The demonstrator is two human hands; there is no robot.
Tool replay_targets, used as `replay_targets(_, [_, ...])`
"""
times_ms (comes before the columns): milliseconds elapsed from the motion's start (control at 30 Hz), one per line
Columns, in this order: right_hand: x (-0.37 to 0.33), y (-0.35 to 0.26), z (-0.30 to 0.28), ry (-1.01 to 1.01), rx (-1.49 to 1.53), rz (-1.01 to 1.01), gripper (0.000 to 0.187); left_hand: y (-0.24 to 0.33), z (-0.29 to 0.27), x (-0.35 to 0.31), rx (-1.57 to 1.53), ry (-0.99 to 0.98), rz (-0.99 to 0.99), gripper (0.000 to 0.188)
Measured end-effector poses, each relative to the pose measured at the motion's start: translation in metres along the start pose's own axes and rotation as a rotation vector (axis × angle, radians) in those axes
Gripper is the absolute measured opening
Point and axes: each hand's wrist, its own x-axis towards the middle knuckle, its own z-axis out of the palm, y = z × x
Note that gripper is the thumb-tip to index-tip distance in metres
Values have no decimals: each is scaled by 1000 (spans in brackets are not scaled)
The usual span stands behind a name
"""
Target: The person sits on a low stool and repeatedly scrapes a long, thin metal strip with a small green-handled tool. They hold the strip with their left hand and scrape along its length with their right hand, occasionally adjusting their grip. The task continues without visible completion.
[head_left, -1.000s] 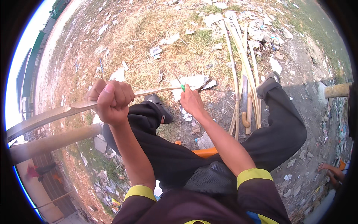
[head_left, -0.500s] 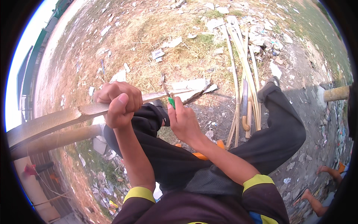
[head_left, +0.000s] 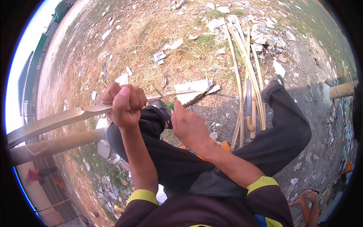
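My left hand (head_left: 124, 101) is closed in a fist around a long split bamboo strip (head_left: 56, 122). The strip runs from the far left edge across my lap to a thin, pale end beyond my left foot. In my right hand (head_left: 191, 126) is a small knife with a green handle (head_left: 171, 106), mostly covered by my fingers. Its narrow blade points up and left, close to the strip just right of my left fist. Whether the blade touches the strip I cannot tell.
Several bamboo strips (head_left: 245, 56) lie on the ground between my feet, with a large wooden-handled knife (head_left: 248, 106) among them. A bamboo pole (head_left: 60, 143) runs beneath the held strip. Paper scraps litter the ground. Another person's feet (head_left: 311, 195) show at lower right.
My right hand has turned and lowered a little, and the knife blade leans further left. My left fist has barely moved. At lower right the other person's feet have shifted.
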Motion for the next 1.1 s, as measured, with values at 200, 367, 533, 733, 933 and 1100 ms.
replay_targets(200, [3,7,-9,-74,-116,59,16,-1,3,0,96,-108,10,29])
replay_targets(367, [3,-6,-19,-76,-45,16,16,0,3,-1,81,-148,3,29])
replay_targets(533, [2,1,-16,-110,-151,83,17,-1,7,-1,15,-93,3,29])
replay_targets(733, [2,23,0,-97,-170,69,16,0,4,-3,15,3,-8,30])
replay_targets(933, [-21,153,36,-231,-354,367,21,-1,11,0,34,23,-19,29])
replay_targets(1100, [-4,152,20,-135,-254,495,27,-5,14,-4,45,-17,3,26])
